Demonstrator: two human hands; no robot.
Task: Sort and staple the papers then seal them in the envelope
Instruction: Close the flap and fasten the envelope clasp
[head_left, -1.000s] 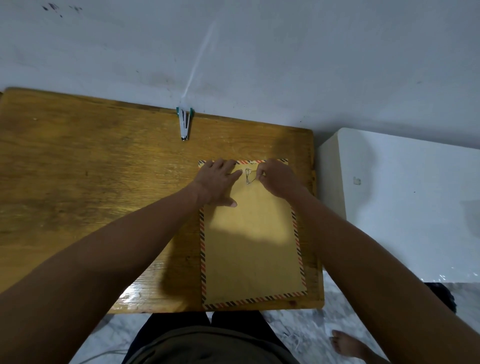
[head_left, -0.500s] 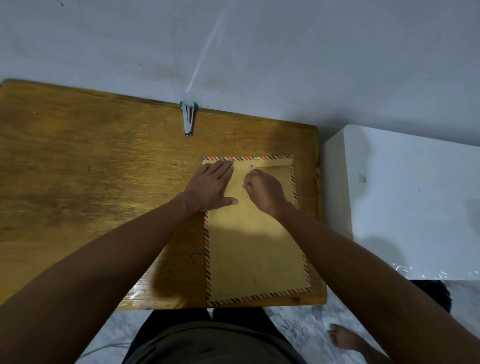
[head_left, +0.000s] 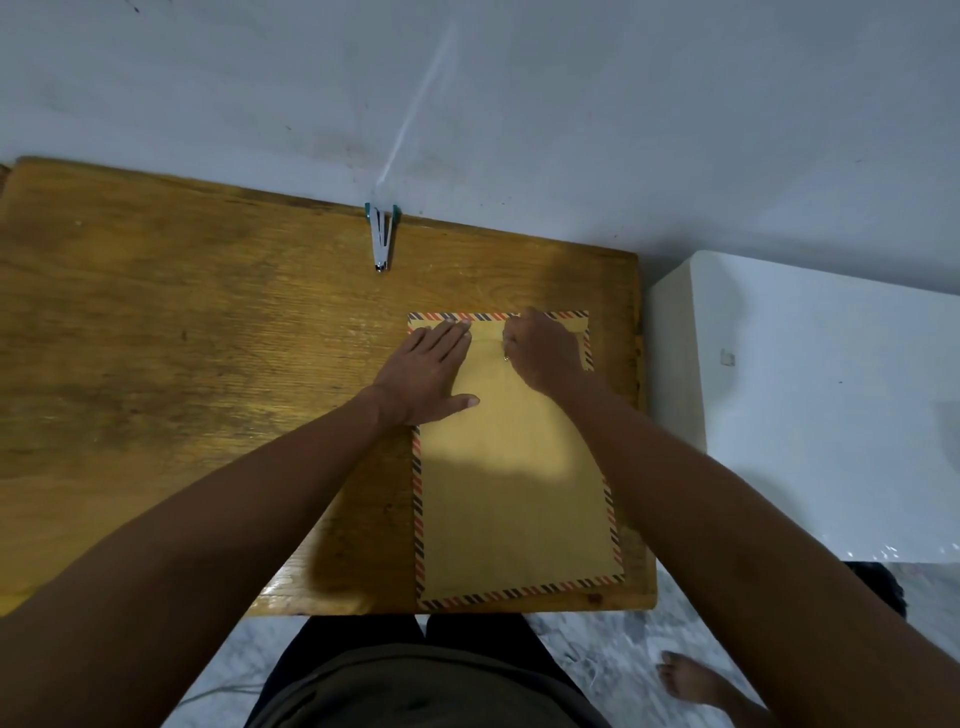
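A brown envelope (head_left: 511, 467) with a red-and-dark striped border lies flat on the wooden surface (head_left: 182, 374), its long side running away from the person, its near end close to the surface's front edge and its right side near the surface's right edge. The flap end is the far end, and both hands are on it. The left hand (head_left: 428, 376) lies flat, palm down, on the envelope's upper left part, fingers straight and together pointing toward the far border, thumb spread out to the right across the brown paper; part of the hand overlaps the left striped border. The right hand (head_left: 545, 351) rests on the flap area just right of the left fingertips, its fingers curled under toward the paper; a small glint of metal shows at its fingertips, too small to tell what it is, and whether the fingers pinch it cannot be told. The two hands are near each other but apart. A stapler (head_left: 382, 236) with teal trim stands well apart from the envelope, against the wall (head_left: 519, 104) at the far edge of the surface. To the right of the surface stands a white cabinet (head_left: 805, 405).
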